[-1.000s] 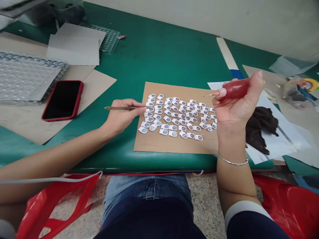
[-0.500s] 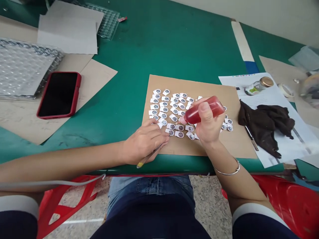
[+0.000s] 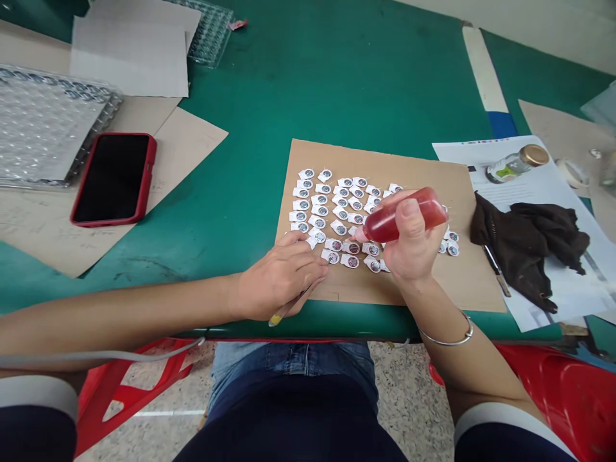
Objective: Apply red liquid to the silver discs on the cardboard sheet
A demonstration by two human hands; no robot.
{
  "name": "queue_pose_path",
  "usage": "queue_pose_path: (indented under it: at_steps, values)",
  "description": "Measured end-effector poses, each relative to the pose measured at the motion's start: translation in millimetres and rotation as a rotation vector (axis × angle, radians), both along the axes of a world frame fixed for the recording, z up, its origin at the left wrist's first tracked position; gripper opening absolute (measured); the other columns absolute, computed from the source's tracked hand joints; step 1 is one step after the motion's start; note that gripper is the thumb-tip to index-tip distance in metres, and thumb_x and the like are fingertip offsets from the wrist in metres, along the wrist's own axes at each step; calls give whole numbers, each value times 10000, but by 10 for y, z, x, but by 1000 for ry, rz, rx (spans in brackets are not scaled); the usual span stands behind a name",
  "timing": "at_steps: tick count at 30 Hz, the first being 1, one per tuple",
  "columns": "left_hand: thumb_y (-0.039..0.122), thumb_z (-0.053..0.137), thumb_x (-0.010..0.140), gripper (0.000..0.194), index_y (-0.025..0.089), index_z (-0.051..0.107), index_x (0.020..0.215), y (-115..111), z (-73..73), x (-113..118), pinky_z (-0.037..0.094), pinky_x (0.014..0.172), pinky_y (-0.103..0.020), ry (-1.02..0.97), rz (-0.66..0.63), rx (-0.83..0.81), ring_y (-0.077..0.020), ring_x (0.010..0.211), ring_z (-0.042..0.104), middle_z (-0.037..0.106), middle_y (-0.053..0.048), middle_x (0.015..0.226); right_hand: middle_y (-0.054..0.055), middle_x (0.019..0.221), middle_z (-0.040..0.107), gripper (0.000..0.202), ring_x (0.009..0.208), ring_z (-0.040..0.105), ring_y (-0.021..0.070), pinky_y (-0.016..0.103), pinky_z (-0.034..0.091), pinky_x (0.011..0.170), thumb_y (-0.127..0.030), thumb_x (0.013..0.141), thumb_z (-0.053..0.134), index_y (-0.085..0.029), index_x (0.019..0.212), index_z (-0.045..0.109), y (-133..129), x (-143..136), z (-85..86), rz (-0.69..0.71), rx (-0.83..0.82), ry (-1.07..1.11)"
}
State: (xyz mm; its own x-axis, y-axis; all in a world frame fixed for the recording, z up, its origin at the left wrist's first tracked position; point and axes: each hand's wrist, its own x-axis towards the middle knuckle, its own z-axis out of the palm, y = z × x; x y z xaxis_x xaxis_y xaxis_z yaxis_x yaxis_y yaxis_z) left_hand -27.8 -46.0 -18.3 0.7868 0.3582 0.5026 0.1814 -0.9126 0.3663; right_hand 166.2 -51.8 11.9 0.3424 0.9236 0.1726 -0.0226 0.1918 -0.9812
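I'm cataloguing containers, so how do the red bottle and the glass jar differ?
The red bottle is red with a narrow tip; the glass jar is clear with a gold-coloured lid.
The red bottle is tilted in the right hand, tip downward; the glass jar rests on white paper.
Both are rounded.

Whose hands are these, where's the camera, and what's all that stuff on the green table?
There's no robot here! They're a person's own hands, and one camera worn on the head looks down for every picture. The right hand holds a squeezy-looking red bottle. The left hand holds a thin tool. On the green table lies brown card with many little white pieces, each with a round dark mark. A phone lies left; a glass jar and dark cloth lie right.
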Motion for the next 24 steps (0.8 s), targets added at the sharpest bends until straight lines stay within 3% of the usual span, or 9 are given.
queue_pose_path:
  at_steps: [6,10,15,24]
  values:
    - [106,519,783,97,131,561,867,9,-54,0,377,936,-454,65,-62,101,-157,755,543,672,-79,908,-28,582,532,234,424,560,104,259,435,374,-476,725,596,-244,729,573,-24,-24,-62,51,-61,-52]
    - [118,457,827,143,114,575,745,-41,-16,44,426,862,-440,142,-57,272,-190,754,546,658,-115,811,-21,580,549,204,477,566,114,280,460,443,-435,707,633,-239,735,581,-48,-41,-127,110,-94,-177]
    - [108,473,833,167,125,585,710,-128,28,80,443,816,-430,212,-60,461,-189,691,546,634,-88,693,-15,613,540,193,567,566,128,286,459,491,-420,687,652,-240,706,584,-48,-38,-167,119,-103,-323]
    - [97,501,828,151,114,599,715,-143,-1,76,444,799,-435,188,-63,468,-189,682,541,631,-97,678,-3,661,546,193,611,542,127,292,468,546,-406,698,652,-231,754,593,-47,-5,-197,139,-139,-427]
